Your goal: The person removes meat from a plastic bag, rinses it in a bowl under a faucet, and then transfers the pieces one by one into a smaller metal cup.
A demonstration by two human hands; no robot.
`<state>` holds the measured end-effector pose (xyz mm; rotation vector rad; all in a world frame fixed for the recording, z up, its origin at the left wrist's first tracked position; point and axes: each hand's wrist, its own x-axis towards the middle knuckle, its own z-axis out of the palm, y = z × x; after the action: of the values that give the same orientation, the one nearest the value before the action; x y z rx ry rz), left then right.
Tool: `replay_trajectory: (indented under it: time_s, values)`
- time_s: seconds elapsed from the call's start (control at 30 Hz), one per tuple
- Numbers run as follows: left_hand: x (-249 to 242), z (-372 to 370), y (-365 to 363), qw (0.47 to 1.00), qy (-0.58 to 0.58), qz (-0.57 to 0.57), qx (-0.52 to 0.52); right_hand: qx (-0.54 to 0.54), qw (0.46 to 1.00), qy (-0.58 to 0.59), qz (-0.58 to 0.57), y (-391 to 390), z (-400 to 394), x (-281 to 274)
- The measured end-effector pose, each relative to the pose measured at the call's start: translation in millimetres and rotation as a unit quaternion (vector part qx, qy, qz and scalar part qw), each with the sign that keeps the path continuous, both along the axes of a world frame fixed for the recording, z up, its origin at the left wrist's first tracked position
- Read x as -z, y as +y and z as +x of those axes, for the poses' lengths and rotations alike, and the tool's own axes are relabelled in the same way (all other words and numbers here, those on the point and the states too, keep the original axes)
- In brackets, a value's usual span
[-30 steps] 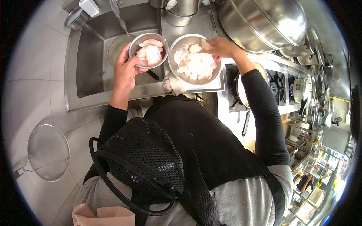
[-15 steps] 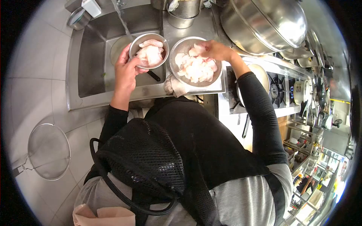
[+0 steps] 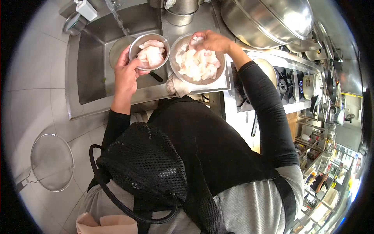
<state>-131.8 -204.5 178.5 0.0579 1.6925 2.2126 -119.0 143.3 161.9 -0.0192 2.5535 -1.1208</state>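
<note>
My left hand [image 3: 125, 76] is wrapped round a small metal bowl [image 3: 167, 55], thumb over the near rim, and holds it above the sink's right side. Pieces of raw, pale pink meat [image 3: 151, 54] lie in the bowl. Beside it on the steel counter stands a perforated metal colander [image 3: 179, 47], heaped with more pale raw meat pieces [image 3: 198, 66]. Over the colander's far side is my right hand [image 3: 212, 41], its fingers curled and closed on what looks like one pale meat piece [image 3: 197, 38]. Part of that piece is hidden by the fingers.
Water [image 3: 117, 17] runs into the steel sink [image 3: 97, 66]. A cloth [image 3: 178, 86] hangs at the counter's front edge. Large steel pots [image 3: 269, 23] stand behind on the right. Beyond my right arm are a pan [image 3: 266, 72] and a gas stove [image 3: 285, 82]. A mesh skimmer [image 3: 52, 162] is at left.
My right hand has shifted left across the colander's far side, now with a pale piece in its fingers. My left hand still holds the bowl. The whole view has shifted slightly.
</note>
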Motion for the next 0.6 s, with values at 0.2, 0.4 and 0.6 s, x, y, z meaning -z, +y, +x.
replay_trajectory:
  time_s: [0.2, 0.4, 0.6]
  values:
    - [-5.9, 2.7, -1.8, 1.000, -0.008, 0.015, -0.012, 0.015, 0.987, -0.097, -0.128, 3.4, 17.2, -36.3]
    - [-5.6, 2.9, -4.1, 1.000, -0.007, 0.010, -0.024, 0.053, 0.997, -0.057, -0.009, 11.6, 28.2, -30.3]
    - [-3.3, 2.6, -5.0, 1.000, -0.008, 0.007, -0.028, -0.024, 0.962, 0.157, 0.222, 22.2, 23.4, 6.9]
